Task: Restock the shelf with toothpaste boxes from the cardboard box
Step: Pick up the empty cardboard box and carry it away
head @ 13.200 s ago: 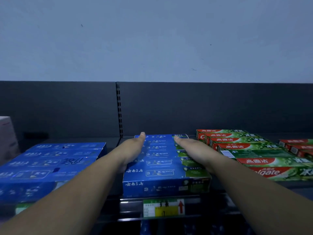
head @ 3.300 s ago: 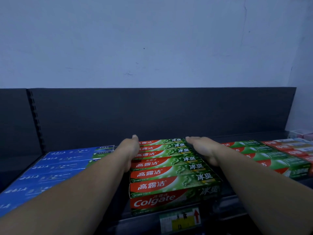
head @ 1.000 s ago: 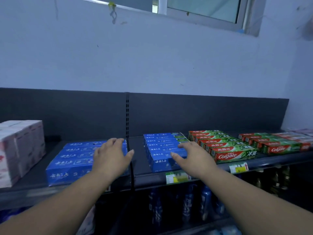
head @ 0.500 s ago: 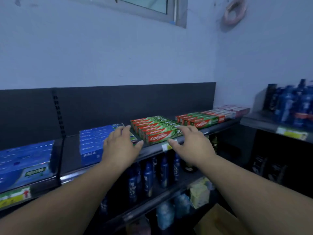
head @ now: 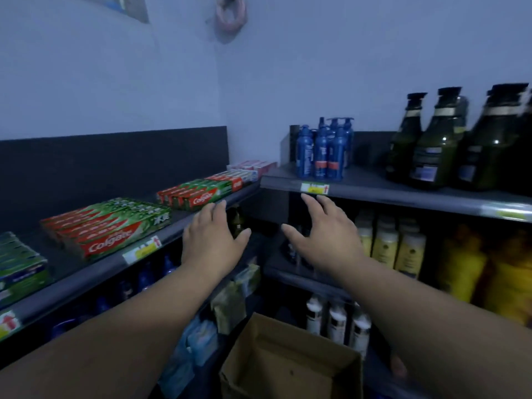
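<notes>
My left hand (head: 213, 240) and my right hand (head: 322, 234) hover in the air in front of the shelf corner, fingers spread and holding nothing. On the left shelf (head: 95, 272) lie rows of red-and-green Colgate toothpaste boxes (head: 112, 226), a second group of Colgate boxes (head: 198, 194) farther along, and blue-green boxes (head: 20, 266) at the far left edge. An open cardboard box (head: 288, 361) sits low in the middle, below my arms; what it holds is hidden in shadow.
A second shelf (head: 403, 194) on the right carries blue pump bottles (head: 325, 151) and dark green bottles (head: 437, 145). Yellow and cream bottles (head: 385, 243) stand one level down. Blue bottles and packets fill the lower left shelves.
The view has swung right and down from the toothpaste rows to the shelf corner. Both empty hands came away from the boxes, and the cardboard box has come into view.
</notes>
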A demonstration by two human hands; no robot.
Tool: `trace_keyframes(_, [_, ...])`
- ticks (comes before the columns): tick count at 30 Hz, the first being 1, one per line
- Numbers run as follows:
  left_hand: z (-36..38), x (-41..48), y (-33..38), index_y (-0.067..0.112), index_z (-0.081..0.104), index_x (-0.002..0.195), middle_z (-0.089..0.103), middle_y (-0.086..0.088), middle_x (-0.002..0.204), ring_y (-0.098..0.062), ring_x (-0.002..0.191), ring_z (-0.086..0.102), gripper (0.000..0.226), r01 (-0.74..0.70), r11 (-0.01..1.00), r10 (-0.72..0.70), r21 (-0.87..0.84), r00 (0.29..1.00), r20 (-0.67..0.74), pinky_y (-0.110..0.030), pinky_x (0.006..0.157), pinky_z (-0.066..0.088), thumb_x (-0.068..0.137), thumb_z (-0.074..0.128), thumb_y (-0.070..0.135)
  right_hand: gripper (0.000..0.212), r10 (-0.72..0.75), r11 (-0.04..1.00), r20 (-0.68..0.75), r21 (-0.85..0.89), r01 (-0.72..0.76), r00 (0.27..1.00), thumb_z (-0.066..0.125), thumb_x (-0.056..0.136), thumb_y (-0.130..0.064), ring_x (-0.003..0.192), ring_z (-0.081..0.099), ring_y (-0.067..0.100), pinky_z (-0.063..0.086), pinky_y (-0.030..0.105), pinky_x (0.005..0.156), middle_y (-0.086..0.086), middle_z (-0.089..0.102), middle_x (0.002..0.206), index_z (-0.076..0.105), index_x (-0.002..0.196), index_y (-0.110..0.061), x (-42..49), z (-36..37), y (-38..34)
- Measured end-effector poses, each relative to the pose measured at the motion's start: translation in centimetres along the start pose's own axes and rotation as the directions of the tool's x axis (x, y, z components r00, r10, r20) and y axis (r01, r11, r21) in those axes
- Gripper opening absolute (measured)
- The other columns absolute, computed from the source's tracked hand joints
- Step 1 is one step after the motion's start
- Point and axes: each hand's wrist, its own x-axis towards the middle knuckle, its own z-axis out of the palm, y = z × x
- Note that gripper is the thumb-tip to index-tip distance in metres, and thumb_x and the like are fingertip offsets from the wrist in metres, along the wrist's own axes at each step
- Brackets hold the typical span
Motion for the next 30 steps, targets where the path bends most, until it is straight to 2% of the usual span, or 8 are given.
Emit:
trace_keyframes(8, [3.0, -0.3, 1.2, 0.021, 0.013, 0.152, 0.016, -0.004, 0.158, -0.024, 0.145, 0.017, 0.079, -0.147, 0.982, 0.159, -0.118, 0.982, 0.098, -0.042, 0.117, 0.019, 0.090, 0.046, 0.059, 0.080, 0.219, 0.973, -0.026, -0.067, -0.220, 0.975, 0.040, 0.086, -0.073, 0.147, 0.015, 0.024, 0.020, 0.046, 0.118, 0.000, 0.014, 0.161, 0.014, 0.152, -0.037, -4.0, 0.7, 1.3])
trace_keyframes(15, [6.7, -2.0, -1.3, 0.024, 0.009, 0.152, 0.012, -0.001, 0.159, -0.022, 0.145, 0.014, 0.078, -0.211, 0.961, 0.247, -0.181, 0.946, 0.209, -0.041, 0.118, 0.016, 0.092, 0.043, 0.059, 0.079, 0.359, 0.928, -0.018, -0.095, -0.360, 0.933, 0.038, 0.088, -0.072, 0.148, 0.014, 0.023, 0.022, 0.048, 0.117, -0.001, 0.012, 0.161, 0.012, 0.153, -0.035, -6.9, 5.3, -0.5])
trace_keyframes(21, [11.3, -2.2, -2.3, 0.023, 0.007, 0.153, 0.010, -0.001, 0.159, -0.022, 0.146, 0.010, 0.077, -0.195, 0.955, 0.255, -0.224, 0.923, 0.287, -0.039, 0.118, 0.013, 0.093, 0.042, 0.057, 0.078, 0.422, 0.901, 0.008, -0.120, -0.418, 0.907, 0.038, 0.088, -0.072, 0.147, 0.016, 0.024, 0.022, 0.047, 0.117, 0.000, 0.014, 0.161, 0.012, 0.152, -0.036, -8.0, 9.7, 1.5])
trace_keyframes(30, [21.0, -1.0, -0.8, 0.024, 0.004, 0.153, 0.008, 0.000, 0.160, -0.021, 0.146, 0.009, 0.076, -0.133, 0.963, 0.210, -0.234, 0.917, 0.339, -0.038, 0.119, 0.011, 0.094, 0.043, 0.053, 0.075, 0.477, 0.877, 0.058, -0.099, -0.470, 0.877, 0.038, 0.090, -0.069, 0.147, 0.016, 0.023, 0.024, 0.046, 0.117, 0.000, 0.013, 0.161, 0.012, 0.152, -0.037, -6.8, 15.3, 9.9])
